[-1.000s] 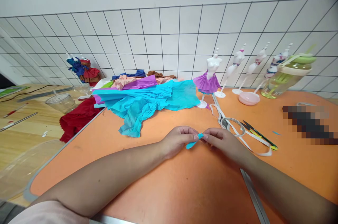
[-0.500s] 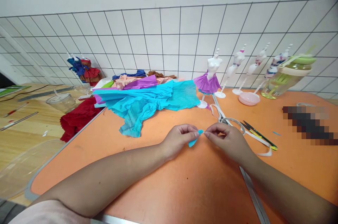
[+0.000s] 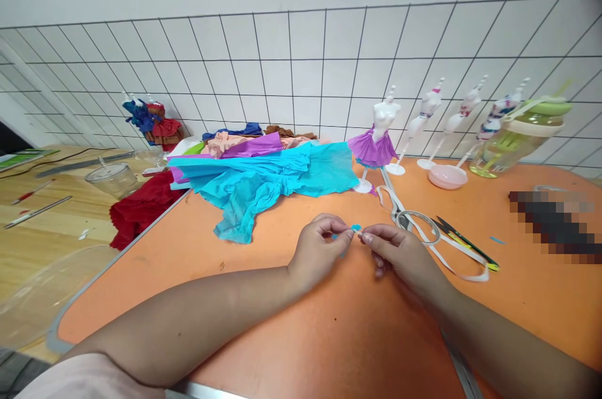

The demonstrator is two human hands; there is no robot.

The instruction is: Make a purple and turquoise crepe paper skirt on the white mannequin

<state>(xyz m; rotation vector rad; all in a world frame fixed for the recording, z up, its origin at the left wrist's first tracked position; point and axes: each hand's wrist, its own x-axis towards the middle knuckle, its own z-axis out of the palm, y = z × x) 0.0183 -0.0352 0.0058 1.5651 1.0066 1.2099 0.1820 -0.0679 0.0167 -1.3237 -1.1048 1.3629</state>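
Between the fingertips of my two hands is a small scrap of blue crepe paper (image 3: 356, 228), mostly hidden by the fingers. My left hand (image 3: 318, 248) pinches it between thumb and forefinger. My right hand (image 3: 402, 255) is closed at the scrap's right edge, thumb against forefinger, other fingers curled below. Beyond the hands lies a large crumpled sheet of blue crepe paper (image 3: 273, 170). A small white mannequin (image 3: 386, 115) in a purple ruffled skirt (image 3: 372, 149) stands upright behind them.
Right of my hands lie a roll of clear tape (image 3: 435, 233), white ribbon (image 3: 444, 261) and yellow-and-black snips (image 3: 468, 245). Several mannequins, a pink bowl (image 3: 448, 177) and a green-lidded bottle (image 3: 522, 129) stand behind. Red crepe paper (image 3: 141, 207) and a clear cup (image 3: 111, 179) are left.
My right hand has shifted left, up against the left fingertips. Less of the blue scrap shows, its hanging end now mostly behind my left fingers. The view has turned slightly.
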